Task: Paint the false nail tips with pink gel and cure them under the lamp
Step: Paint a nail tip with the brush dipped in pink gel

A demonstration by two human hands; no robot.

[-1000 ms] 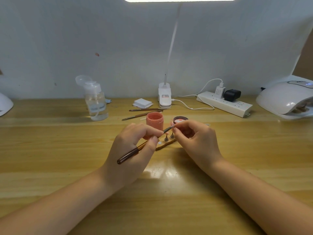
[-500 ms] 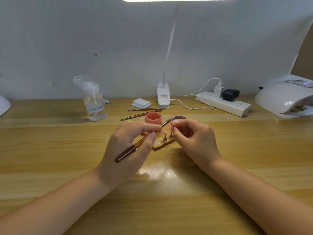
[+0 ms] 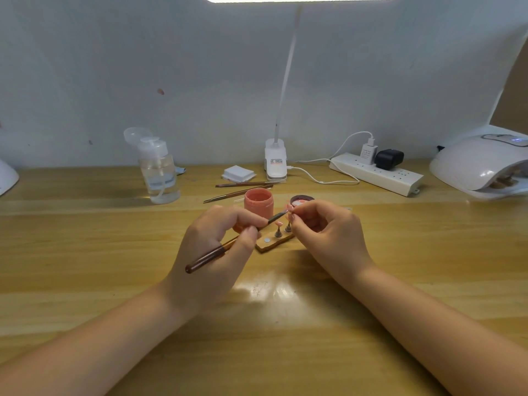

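Left hand [image 3: 213, 252] is gripping a thin brush [image 3: 228, 245], fingers curled round its glossy dark-brown handle, the bristle end pointing up and right. Right hand [image 3: 325, 235] is pinching a small pink nail tip [image 3: 290, 208] between thumb and fingertips, held just above the bench [image 3: 85, 252]; the brush end is touching or almost touching that tip, cannot tell which. Just below, between the two hands, a small flat wooden holder [image 3: 270, 244] is lying on the bench, carrying little cone-shaped metal stands; one stand is bearing a pink nail tip [image 3: 278, 224], and a round silver disc is showing on the near end of the holder. Behind the left hand, an open cylindrical jar [image 3: 258, 205], matte coral-pink, is standing upright; its contents are not visible. Right of it, a dark round lid or shallow pot [image 3: 301, 200] is showing pink inside. Far left, a clear plastic pump bottle [image 3: 160, 172] is holding clear liquid, its cap flipped open. Two more slim brushes [image 3: 243, 188] are lying at the far middle, near a stack of white square pads [image 3: 238, 173]. A white clip lamp [image 3: 275, 164] is standing against the wall, with a white power strip [image 3: 377, 174] to its right. A glossy white domed curing lamp [image 3: 483, 164] is sitting far right. The bench is light varnished wood, shiny.
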